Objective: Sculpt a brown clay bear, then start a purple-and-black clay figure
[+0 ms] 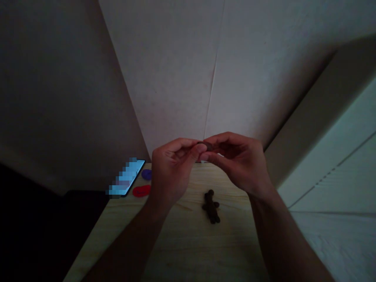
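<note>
Both hands are raised above a light wooden table [182, 243] and meet fingertip to fingertip. My left hand [172, 168] and my right hand [237, 158] each pinch the same small dark brown lump [207, 146], which looks like soft clay. Only a little of it shows between the thumbs and forefingers. Below the hands, a dark brown figure [211, 206] made of several small lumps lies flat on the table, touched by neither hand.
A lit phone [127, 178] lies at the table's far left corner, with a flat red piece [141, 190] and a purple piece [146, 174] beside it. Pale walls rise just behind the table. The table's left edge drops into darkness.
</note>
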Motion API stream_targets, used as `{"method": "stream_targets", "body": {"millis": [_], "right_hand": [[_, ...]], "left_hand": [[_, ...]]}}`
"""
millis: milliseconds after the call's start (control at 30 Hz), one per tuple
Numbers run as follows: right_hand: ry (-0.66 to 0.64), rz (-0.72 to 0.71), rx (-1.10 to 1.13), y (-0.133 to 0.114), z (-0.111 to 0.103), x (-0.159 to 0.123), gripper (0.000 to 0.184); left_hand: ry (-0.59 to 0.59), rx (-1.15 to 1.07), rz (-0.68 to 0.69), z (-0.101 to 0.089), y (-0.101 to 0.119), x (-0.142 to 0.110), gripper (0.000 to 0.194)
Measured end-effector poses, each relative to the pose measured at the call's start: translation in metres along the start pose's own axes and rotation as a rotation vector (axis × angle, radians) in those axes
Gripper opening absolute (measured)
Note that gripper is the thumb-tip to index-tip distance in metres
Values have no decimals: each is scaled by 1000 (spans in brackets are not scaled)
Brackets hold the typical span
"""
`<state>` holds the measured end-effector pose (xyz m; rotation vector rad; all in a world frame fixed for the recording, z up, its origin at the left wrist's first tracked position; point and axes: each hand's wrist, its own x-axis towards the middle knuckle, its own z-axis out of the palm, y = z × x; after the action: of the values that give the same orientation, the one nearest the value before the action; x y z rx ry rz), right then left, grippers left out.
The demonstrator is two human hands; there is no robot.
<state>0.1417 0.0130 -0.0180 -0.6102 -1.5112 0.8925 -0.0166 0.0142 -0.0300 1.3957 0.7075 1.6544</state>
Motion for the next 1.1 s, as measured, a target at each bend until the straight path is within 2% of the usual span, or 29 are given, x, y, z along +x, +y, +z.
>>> {"method": "stream_targets", "body": {"millis": [167, 333, 467, 700, 867, 1000, 1100], "right_hand": [[-29, 34, 76, -6, 1, -1, 13], [39, 113, 176, 3, -1, 1, 9], [87, 133, 167, 12, -2, 4, 11], [276, -27, -89, 10, 6, 2, 15], [178, -109, -315, 5, 5, -3, 15], [51, -123, -255, 2, 1, -3, 22], [32, -86, -214, -1, 0, -2, 21]], "left_hand": [[-84, -197, -118, 0, 1, 0, 13], [-100, -362, -235, 4, 3, 2, 13], [-84, -255, -209, 2, -2, 3, 9], [-47, -50, -127, 1, -3, 4, 12], [-37, -5, -70, -1, 0, 4, 9], [-98, -94, -62, -4, -3, 4, 10], [-134, -179, -77, -5, -5, 3, 7]]}}
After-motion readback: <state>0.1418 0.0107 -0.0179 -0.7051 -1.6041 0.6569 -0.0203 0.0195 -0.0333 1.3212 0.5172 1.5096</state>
